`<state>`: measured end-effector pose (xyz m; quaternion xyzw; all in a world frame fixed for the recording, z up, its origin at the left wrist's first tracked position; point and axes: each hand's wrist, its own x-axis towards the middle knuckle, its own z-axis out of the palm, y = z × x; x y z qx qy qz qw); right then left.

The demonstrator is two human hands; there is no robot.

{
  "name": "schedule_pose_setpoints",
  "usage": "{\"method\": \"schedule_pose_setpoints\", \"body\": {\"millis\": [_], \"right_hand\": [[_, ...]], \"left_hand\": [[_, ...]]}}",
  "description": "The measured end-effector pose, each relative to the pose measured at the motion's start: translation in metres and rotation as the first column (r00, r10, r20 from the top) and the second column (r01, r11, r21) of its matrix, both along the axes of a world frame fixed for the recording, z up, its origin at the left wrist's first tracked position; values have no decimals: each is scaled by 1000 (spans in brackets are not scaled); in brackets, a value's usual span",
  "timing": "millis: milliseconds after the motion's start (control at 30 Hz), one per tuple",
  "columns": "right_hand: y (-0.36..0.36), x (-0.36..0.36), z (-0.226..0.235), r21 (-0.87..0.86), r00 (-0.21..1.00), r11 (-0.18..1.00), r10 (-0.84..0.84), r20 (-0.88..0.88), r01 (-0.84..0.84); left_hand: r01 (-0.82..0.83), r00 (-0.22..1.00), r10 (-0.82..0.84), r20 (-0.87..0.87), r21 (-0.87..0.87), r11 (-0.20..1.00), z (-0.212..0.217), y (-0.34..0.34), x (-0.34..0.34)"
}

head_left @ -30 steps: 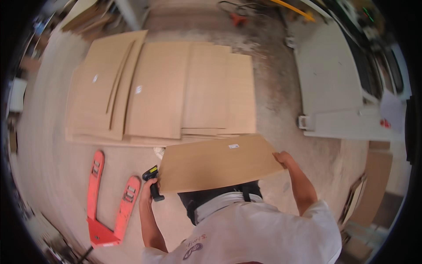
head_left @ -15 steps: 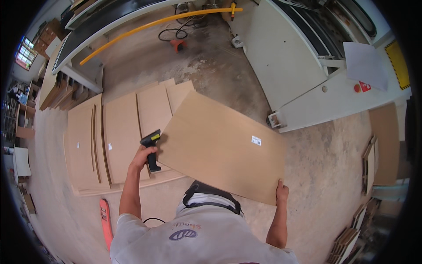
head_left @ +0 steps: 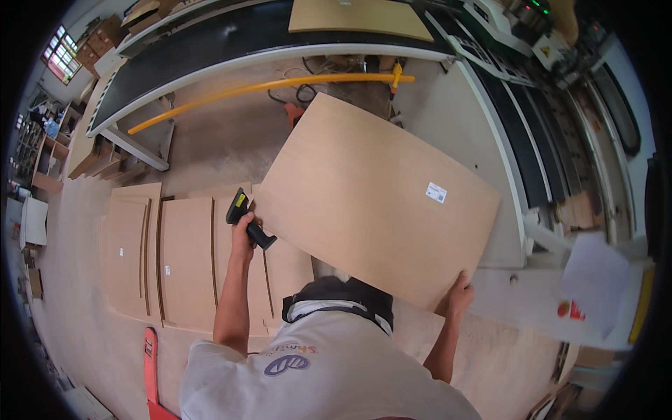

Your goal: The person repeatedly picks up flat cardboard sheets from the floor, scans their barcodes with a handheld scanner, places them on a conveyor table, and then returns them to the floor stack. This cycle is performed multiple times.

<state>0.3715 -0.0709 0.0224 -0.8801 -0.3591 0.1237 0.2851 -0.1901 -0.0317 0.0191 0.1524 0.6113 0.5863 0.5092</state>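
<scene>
A large flat wooden panel (head_left: 364,203) with a white label (head_left: 436,192) is held up in front of me, tilted. My right hand (head_left: 459,297) grips its lower right corner, the thumb on top. A black handheld barcode scanner (head_left: 246,217) with a yellow sticker is in my left hand (head_left: 242,236), whose fingers are closed around it. The left hand is right at the panel's left corner; whether its hidden fingers also support the panel I cannot tell.
Stacked wooden panels (head_left: 185,255) lie low at the left. Ahead stands a machine with a black conveyor bed (head_left: 217,43), a panel (head_left: 357,17) on it and a yellow bar (head_left: 273,85) along its front. A red pallet-truck handle (head_left: 150,364) is at lower left.
The held panel has risen and shifted slightly right, nearer the machine. Both hands went with it, the scanner turning in the left. My view has tilted up, showing more of the conveyor.
</scene>
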Motion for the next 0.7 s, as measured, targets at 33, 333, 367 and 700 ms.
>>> {"method": "schedule_pose_setpoints", "body": {"millis": [33, 333, 367, 700], "right_hand": [[31, -4, 13, 5, 999, 1000, 31, -20, -30], [311, -69, 96, -43, 939, 938, 345, -2, -345], [339, -85, 107, -64, 924, 922, 382, 6, -381], [525, -224, 126, 52, 699, 762, 616, -362, -645]], "left_hand": [[-72, 997, 72, -15, 23, 997, 7, 18, 7], [-331, 937, 325, 126, 31, 943, 10, 150, -17], [-353, 930, 347, 119, 36, 935, 17, 167, -16], [-263, 963, 255, -87, -84, 961, 63, 273, -105]]}}
